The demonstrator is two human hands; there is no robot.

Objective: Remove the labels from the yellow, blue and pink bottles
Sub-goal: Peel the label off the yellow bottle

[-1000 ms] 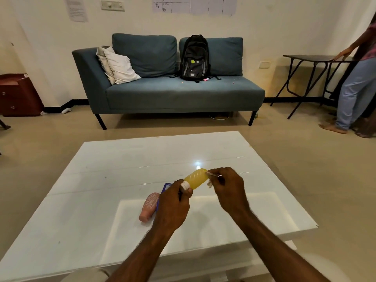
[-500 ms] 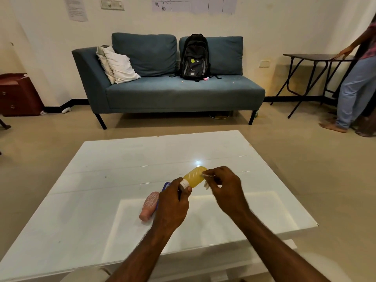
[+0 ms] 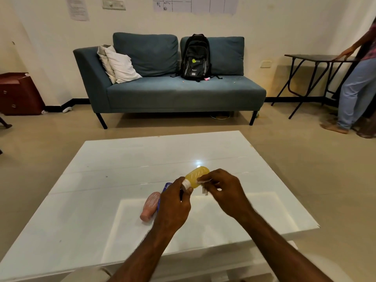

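My left hand (image 3: 175, 202) grips the yellow bottle (image 3: 196, 177) by its white cap end, holding it above the white table (image 3: 122, 159) with its base pointing away from me. My right hand (image 3: 222, 188) pinches a small clear strip of label (image 3: 204, 183) at the bottle's side, with a bit of it hanging below my fingers. The pink bottle (image 3: 150, 206) lies on its side on the table, left of my left hand. Only a sliver of the blue bottle (image 3: 165, 187) shows, behind my left hand.
A teal sofa (image 3: 173, 92) with a black backpack (image 3: 195, 58) and pillows stands beyond the table. A person (image 3: 358, 78) leans on a dark folding table (image 3: 317, 60) at far right. A maroon cabinet (image 3: 18, 94) sits at far left.
My right hand has slid left along the yellow bottle toward the cap end, still pinching the label strip. The left hand and bottle stayed nearly in place.
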